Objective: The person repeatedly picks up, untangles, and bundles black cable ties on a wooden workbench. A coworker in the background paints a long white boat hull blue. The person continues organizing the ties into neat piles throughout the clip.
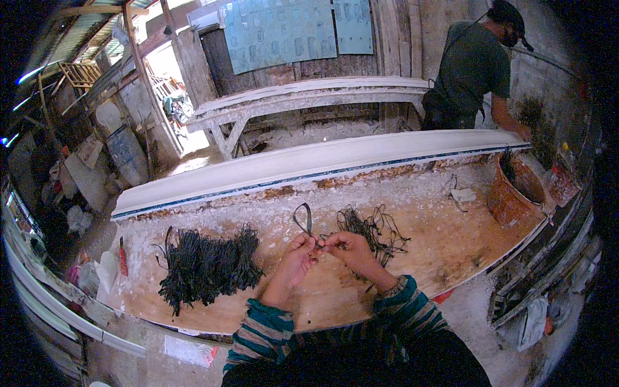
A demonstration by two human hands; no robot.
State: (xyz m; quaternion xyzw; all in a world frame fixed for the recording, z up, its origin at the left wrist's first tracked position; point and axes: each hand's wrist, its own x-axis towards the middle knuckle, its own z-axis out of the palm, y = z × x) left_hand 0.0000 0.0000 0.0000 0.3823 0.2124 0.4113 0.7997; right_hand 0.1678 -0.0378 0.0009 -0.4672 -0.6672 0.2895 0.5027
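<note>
My left hand (298,253) and my right hand (343,246) meet over the wooden workbench (271,303), pinching one dark cord (304,219) between them. The cord rises from my fingers in a small loop. Right of my right hand lies a loose tangle of dark cords (374,231). Left of my left hand sits a thick bundle of dark cords (205,266), laid side by side. My sleeves are striped teal and brown.
A long white moulded piece (309,162) runs along the bench's far edge. A rust-coloured bucket (514,193) stands at the right end. Another person in a dark shirt (474,68) works behind it. A second white trestle bench (303,97) stands farther back.
</note>
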